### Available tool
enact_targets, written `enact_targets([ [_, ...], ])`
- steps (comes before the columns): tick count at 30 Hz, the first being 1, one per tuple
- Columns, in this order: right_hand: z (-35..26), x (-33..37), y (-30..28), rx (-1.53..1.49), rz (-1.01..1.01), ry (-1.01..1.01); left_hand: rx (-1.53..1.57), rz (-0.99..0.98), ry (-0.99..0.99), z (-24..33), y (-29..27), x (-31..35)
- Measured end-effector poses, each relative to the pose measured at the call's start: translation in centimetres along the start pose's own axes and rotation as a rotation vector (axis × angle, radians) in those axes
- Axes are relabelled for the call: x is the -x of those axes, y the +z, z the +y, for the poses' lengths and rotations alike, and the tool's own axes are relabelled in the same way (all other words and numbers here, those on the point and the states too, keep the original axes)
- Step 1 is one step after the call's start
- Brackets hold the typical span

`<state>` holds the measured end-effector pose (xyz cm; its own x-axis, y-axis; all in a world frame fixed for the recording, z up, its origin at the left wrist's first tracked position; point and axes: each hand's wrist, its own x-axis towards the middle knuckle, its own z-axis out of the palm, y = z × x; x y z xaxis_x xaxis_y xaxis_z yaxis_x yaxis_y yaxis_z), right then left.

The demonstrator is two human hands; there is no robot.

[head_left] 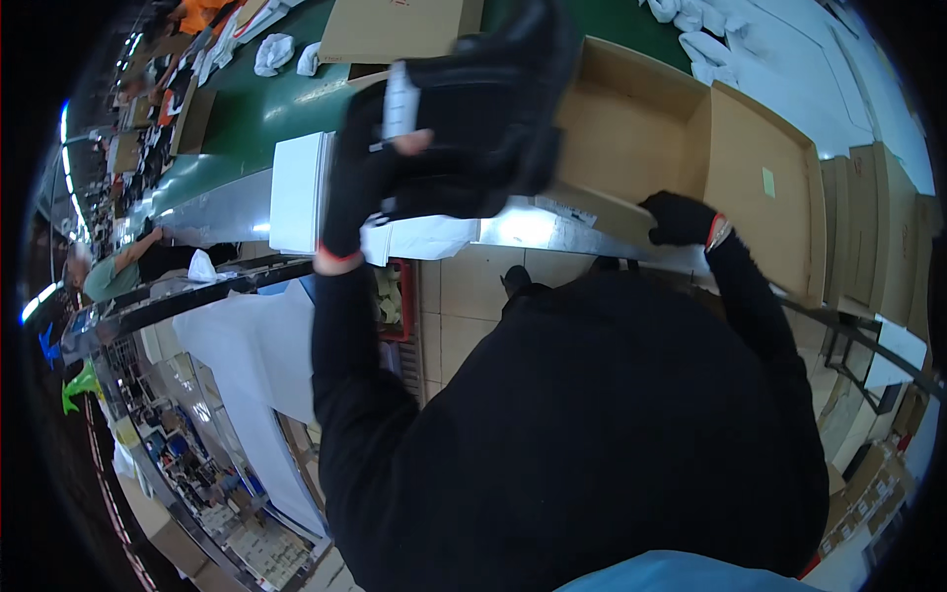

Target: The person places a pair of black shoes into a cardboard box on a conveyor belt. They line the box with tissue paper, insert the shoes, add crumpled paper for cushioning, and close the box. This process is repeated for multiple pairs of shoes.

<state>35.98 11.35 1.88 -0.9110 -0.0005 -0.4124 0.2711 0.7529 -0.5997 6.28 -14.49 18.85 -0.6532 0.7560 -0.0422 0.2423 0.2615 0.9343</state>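
My left hand (pixel 357 183), in a black glove, grips a pair of black shoes (pixel 483 109) held up over the near wall of an open cardboard box (pixel 641 128). A white tag (pixel 400 99) sticks out beside the shoes. My right hand (pixel 679 219), also gloved in black, rests on the near edge of that box. The box lies on a green conveyor belt (pixel 266 109) and its inside looks bare.
A white box (pixel 298 192) sits on the belt's metal edge, left of my left hand. White bundles (pixel 276 51) and another cardboard box (pixel 395 28) lie farther along the belt. Flat cartons (pixel 878 237) stand at right. A person (pixel 118 268) works at left. Shelves (pixel 197 464) run below left.
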Motion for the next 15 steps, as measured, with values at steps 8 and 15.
enact_targets([
  [8, -2.4, -0.5, -4.9, -0.031, -0.1, 0.204, -0.675, 0.074, 0.031, -15.9, -10.5, 0.4],
  [15, -5.4, -0.9, -5.7, -0.077, -0.067, 0.314, -0.709, 0.206, 0.233, -22.3, -10.1, 7.2],
])
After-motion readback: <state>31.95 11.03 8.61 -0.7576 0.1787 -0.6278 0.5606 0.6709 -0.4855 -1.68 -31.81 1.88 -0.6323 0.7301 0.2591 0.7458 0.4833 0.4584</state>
